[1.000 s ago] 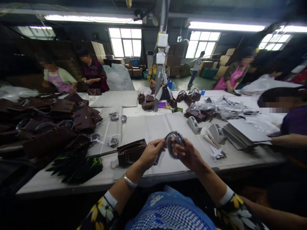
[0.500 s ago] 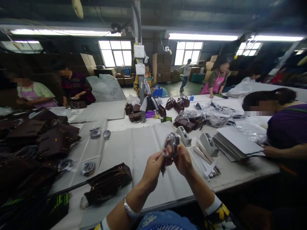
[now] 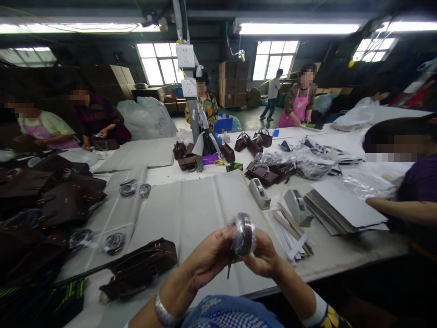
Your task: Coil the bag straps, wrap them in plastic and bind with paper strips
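A coiled dark bag strap [image 3: 244,238] wrapped in clear plastic is held up over the table, in front of my body. My left hand [image 3: 218,249] is closed on its left side, and my right hand [image 3: 262,255] grips it from the right. A thin brown end hangs below the coil. To the left lies a dark brown handbag [image 3: 143,269] on its side, its zip showing. Beyond it rest more plastic-wrapped coils, such as one coiled strap [image 3: 114,243] and another coil [image 3: 127,187].
Brown handbags [image 3: 71,200] are piled at the left. Tape dispensers [image 3: 260,193], card strips [image 3: 295,232] and a stack of grey boards [image 3: 344,209] lie to the right. A metal post [image 3: 197,132] rises from the table. Several co-workers stand around, one close at the right.
Both my hands have come lower with the coiled strap and turned it. The left hand has moved up against the coil. The view has shifted, and the co-worker in the pink apron stands more upright.
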`<action>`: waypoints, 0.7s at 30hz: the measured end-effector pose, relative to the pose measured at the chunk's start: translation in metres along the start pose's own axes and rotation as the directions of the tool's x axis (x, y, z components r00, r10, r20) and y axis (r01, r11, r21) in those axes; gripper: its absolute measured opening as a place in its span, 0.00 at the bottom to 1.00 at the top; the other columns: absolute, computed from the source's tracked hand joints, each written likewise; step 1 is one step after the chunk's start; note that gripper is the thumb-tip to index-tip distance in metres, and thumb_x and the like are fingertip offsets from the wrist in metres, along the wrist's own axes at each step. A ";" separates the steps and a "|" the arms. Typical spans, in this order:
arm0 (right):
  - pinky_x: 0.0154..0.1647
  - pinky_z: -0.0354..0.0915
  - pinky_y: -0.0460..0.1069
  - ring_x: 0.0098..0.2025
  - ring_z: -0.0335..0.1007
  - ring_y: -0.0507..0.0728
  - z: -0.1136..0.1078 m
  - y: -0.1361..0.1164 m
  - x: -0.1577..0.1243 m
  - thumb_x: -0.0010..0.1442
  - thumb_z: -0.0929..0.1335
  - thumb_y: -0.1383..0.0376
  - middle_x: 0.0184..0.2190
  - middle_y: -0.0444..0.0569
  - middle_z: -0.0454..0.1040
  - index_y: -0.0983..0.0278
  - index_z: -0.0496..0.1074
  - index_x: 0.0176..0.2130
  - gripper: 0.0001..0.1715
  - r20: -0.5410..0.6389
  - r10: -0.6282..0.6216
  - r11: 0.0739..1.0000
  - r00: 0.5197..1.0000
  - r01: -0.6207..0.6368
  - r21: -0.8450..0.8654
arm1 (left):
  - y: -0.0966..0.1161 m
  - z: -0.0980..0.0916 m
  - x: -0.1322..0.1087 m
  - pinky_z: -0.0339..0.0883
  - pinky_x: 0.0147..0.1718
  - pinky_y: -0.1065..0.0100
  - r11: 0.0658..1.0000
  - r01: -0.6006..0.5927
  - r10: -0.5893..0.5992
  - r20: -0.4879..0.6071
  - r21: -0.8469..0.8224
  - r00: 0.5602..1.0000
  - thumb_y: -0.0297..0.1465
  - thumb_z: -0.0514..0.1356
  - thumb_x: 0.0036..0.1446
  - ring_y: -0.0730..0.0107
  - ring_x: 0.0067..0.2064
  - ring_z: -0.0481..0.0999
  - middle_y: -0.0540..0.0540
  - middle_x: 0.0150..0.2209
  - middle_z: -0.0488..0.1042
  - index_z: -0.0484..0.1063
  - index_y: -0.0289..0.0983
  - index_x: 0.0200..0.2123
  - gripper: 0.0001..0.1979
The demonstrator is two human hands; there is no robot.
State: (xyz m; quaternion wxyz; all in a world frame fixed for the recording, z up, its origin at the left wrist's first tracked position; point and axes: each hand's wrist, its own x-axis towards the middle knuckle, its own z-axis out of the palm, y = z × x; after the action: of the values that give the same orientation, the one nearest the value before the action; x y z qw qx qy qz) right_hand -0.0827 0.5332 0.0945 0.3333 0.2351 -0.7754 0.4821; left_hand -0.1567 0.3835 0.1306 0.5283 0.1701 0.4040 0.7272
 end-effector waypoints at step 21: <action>0.56 0.67 0.55 0.49 0.74 0.62 0.110 -0.064 -0.013 0.59 0.65 0.60 0.43 0.60 0.78 0.69 0.71 0.50 0.22 0.059 -0.340 0.940 0.939 0.341 -0.009 | -0.014 -0.045 -0.105 0.54 0.20 0.80 0.973 0.189 -0.191 -0.004 -0.133 0.982 0.28 0.71 0.43 0.85 0.20 0.54 0.57 0.20 0.57 0.70 0.32 0.26 0.13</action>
State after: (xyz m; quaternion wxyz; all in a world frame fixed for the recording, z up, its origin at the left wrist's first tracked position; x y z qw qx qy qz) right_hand -0.0616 0.4066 0.0882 0.3918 0.3759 -0.7367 0.4031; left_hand -0.1380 0.2716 0.1106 0.6021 0.0892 0.3741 0.6997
